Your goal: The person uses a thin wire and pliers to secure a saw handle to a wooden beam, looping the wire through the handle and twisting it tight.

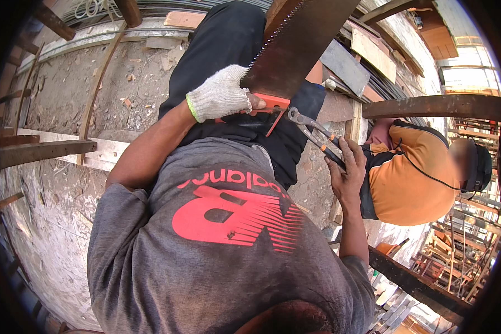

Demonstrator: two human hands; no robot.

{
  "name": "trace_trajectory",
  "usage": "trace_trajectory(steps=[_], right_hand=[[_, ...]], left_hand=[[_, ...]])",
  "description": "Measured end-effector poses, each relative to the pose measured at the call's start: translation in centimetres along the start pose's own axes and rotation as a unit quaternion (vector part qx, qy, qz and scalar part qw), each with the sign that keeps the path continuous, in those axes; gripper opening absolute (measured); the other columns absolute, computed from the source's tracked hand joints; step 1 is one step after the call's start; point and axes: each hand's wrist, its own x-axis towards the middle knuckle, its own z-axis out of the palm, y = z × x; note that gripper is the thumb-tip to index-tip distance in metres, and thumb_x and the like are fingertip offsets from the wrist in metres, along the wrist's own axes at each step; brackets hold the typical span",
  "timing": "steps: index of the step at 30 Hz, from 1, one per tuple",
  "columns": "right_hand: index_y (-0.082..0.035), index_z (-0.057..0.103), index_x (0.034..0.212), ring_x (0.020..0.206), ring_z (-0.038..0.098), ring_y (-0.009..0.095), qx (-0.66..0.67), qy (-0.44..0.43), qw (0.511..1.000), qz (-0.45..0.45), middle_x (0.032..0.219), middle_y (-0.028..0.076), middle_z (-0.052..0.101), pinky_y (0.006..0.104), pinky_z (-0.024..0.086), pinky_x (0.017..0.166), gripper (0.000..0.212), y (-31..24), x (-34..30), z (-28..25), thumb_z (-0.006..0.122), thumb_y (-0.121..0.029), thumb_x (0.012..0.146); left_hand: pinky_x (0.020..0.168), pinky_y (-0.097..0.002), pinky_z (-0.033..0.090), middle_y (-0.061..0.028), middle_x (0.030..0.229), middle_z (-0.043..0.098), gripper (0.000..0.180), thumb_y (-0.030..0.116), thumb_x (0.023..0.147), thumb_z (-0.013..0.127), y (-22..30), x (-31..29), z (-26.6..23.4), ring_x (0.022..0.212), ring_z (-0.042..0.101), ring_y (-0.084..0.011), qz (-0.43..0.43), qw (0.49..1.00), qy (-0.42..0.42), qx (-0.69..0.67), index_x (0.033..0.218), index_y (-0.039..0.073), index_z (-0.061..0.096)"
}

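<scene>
A handsaw with a wide dark blade point(300, 50) and an orange-red handle point(271, 102) lies across my lap, its blade pointing away from me. My left hand point(221, 94), in a white knit glove with bare fingertips showing, is closed around the handle. My bare right hand point(348, 167) grips the black-and-orange handles of a pair of metal pincers point(312, 129). The pincers' jaws are at the handle's right end, by the blade; whether they bite on anything is too small to tell. A thin orange strip sticks out below the handle.
Close on my right a person in an orange shirt point(417, 172) bends forward. Wooden beams point(434, 107) cross at the right and left. Boards and a grey slab point(345, 67) lie ahead right, beside long rods. Debris covers the dirt floor point(131, 83) at left.
</scene>
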Motion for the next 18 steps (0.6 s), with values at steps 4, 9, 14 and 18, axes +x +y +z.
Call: trace_trajectory(steps=[4,9,14,18], right_hand=[[0.001,0.067,0.124,0.085,0.069,0.021,0.316,-0.139,0.927,0.146,0.102,0.016,0.07,0.0318,0.055,0.072,0.041,0.6,0.0,-0.3,0.077,-0.012,0.086],[0.001,0.061,0.11,0.059,0.065,0.015,0.595,-0.321,0.656,0.336,0.078,0.01,0.068,0.0262,0.052,0.051,0.038,1.1,-0.7,0.2,0.06,-0.037,0.101],[-0.005,0.054,0.103,0.045,0.053,0.013,0.661,-0.392,0.583,0.264,0.063,0.001,0.053,0.0244,0.042,0.039,0.059,0.3,-1.5,2.6,0.078,-0.054,0.082],[-0.007,0.054,0.106,0.083,0.057,0.009,0.501,-0.236,0.792,0.257,0.094,0.002,0.055,0.0234,0.048,0.076,0.053,0.6,-1.8,1.9,0.088,-0.026,0.07]], left_hand=[[0.065,-0.0273,0.054,-0.0081,0.092,0.072,0.041,0.017,0.08,0.085,-0.7,-0.4,0.0,0.076,0.068,-0.0119,0.016,0.999,0.013,0.027,0.111,0.0,0.066],[0.064,-0.0308,0.053,-0.0077,0.08,0.071,0.028,0.014,0.081,0.082,0.2,-1.3,0.3,0.07,0.067,-0.0134,0.053,0.998,0.024,0.037,0.102,-0.001,0.071],[0.067,-0.0308,0.054,-0.0084,0.08,0.071,0.029,0.013,0.079,0.082,-0.9,-1.5,0.6,0.071,0.067,-0.0131,0.129,0.982,0.074,0.114,0.102,-0.001,0.071],[0.069,-0.0314,0.054,-0.0087,0.083,0.071,0.035,0.017,0.079,0.083,-0.2,-1.4,-0.2,0.075,0.067,-0.0143,0.042,0.999,0.012,0.007,0.105,0.0,0.07]])
